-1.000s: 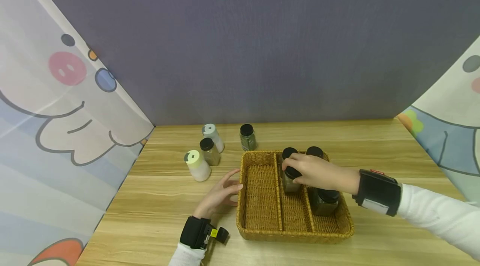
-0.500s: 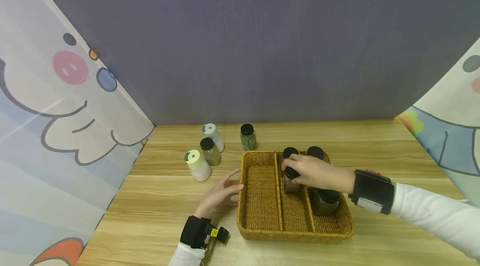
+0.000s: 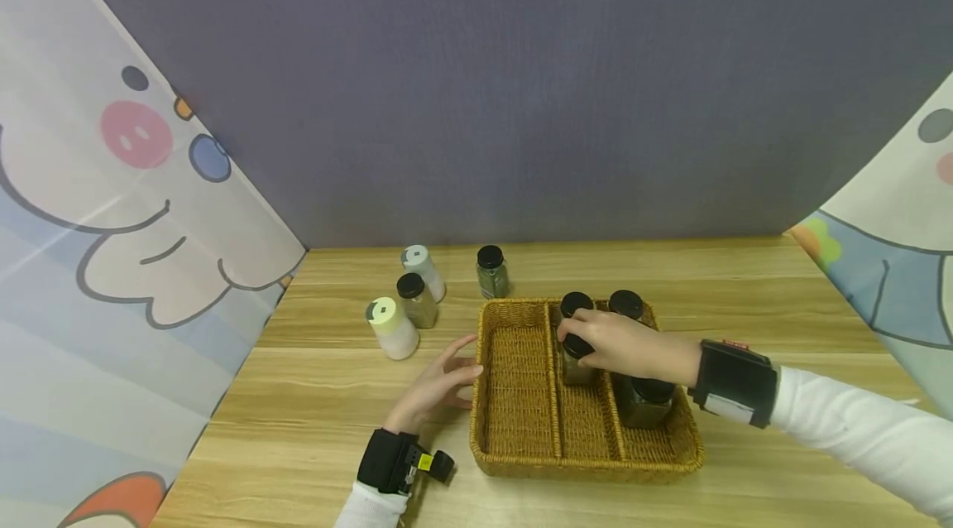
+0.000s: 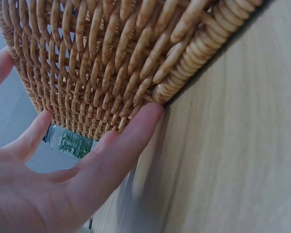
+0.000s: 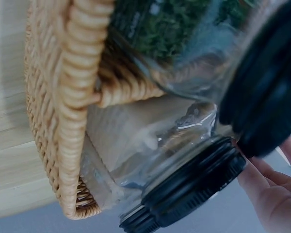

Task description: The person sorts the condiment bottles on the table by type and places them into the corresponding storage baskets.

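Observation:
A wicker basket (image 3: 521, 453) with three long compartments sits on the wooden table. My right hand (image 3: 621, 342) grips the black lid of a glass spice jar (image 3: 575, 364) standing in the middle compartment. Another black-lidded jar (image 3: 573, 304) stands behind it. The right compartment holds a jar at the back (image 3: 625, 304) and a dark jar (image 3: 646, 400) nearer me. My left hand (image 3: 435, 386) rests with straight fingers against the basket's left wall (image 4: 87, 82). The right wrist view shows jars with black lids (image 5: 194, 182) close up by the basket rim (image 5: 75, 82).
Left of the basket stand a white bottle (image 3: 391, 329), a black-lidded jar (image 3: 416, 300) and another white bottle (image 3: 423, 271). A green-filled jar (image 3: 491, 271) stands behind the basket. Cartoon curtains hang at both sides, a grey wall at the back.
My right hand has shifted slightly back and left with the jar it grips. The left hand has stayed against the basket.

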{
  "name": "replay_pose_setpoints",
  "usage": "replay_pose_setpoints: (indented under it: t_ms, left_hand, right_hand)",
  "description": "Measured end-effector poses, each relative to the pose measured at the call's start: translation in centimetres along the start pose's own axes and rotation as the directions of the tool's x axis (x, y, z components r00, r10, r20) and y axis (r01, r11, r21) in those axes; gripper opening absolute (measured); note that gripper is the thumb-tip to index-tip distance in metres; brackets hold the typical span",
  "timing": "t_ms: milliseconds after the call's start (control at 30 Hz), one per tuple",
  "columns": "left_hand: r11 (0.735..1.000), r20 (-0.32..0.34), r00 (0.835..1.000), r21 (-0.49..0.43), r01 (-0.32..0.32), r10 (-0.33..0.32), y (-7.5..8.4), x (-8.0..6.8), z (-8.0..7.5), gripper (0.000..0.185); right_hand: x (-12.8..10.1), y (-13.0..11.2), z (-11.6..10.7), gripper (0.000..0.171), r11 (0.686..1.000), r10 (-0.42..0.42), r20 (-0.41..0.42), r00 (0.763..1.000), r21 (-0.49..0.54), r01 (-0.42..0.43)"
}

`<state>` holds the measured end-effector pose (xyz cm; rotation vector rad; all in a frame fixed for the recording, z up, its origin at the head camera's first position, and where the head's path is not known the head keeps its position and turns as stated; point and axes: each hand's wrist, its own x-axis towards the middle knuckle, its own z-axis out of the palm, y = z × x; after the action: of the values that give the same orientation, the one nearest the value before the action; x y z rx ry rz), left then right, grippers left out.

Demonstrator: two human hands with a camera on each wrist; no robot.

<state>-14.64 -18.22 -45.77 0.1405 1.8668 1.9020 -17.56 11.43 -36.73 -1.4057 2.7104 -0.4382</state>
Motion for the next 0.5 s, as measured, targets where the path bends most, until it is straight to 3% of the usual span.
replay_pose_setpoints:
  t_ms: [500]
  left_hand:
    - [1.0,-0.003,1.0,0.008,0.002,-0.002,-0.24,0.09,-0.19,0.066]
  right_hand:
    - [-0.33,-0.07,-0.2,0.034,0.999,-0.024,-0.044,0.999,0.028,0.025]
